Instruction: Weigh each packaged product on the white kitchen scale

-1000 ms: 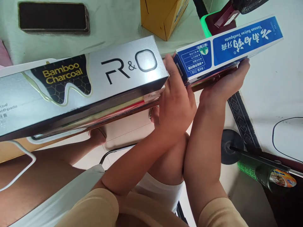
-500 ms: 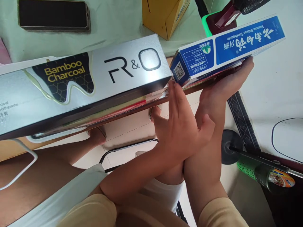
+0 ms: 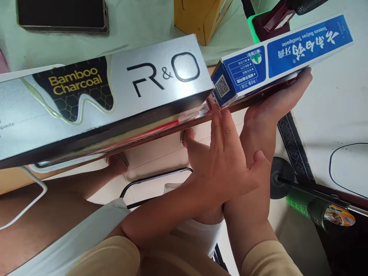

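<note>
My right hand (image 3: pixel 273 111) holds the long blue-and-white cardboard toothpaste box (image 3: pixel 284 50) from underneath, fingers stretched along its lower side and thumb tucked below, so that grip is closed on the box. The box is raised above the edge of the desk (image 3: pixel 143 23) and tilted, its far end higher toward the right, its near end with the square code pointing at the silver box.

My left hand (image 3: pixel 227 161) crosses over my right forearm, fingers straight and pressed together, palm flat, grasping nothing. Its fingertips (image 3: pixel 217 111) reach just under the near end of the blue box, where that end almost meets the corner of the big silver cardboard toothpaste box with a black tooth print (image 3: pixel 115 92). I cannot tell whether they actually touch either box.

The silver box lies lengthwise along the front edge of the desk. Behind it lie a dark flat phone (image 3: pixel 61 15) on the pale green desk cover and a yellow cardboard carton (image 3: pixel 198 15). A white cable (image 3: pixel 31 199) loops at the lower left.
</note>
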Motion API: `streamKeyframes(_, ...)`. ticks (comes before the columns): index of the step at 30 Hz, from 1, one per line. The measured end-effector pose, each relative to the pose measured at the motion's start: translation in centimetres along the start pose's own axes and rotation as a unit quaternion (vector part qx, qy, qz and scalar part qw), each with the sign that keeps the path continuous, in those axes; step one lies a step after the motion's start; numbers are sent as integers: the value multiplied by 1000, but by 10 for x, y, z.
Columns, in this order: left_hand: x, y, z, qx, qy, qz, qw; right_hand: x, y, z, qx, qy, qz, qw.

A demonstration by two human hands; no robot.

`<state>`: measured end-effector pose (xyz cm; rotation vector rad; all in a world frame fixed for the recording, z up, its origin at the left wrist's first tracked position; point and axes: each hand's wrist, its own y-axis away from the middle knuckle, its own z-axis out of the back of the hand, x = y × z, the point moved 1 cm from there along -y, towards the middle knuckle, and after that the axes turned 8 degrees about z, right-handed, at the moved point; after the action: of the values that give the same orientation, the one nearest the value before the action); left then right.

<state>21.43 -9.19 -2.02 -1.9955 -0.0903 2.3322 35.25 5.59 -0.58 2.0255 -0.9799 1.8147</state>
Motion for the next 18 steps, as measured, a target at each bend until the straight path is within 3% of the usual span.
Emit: streamKeyframes(18,1,-3,8,-4,0,-22,1000,5,10,-14,-31,-36,-2,999)
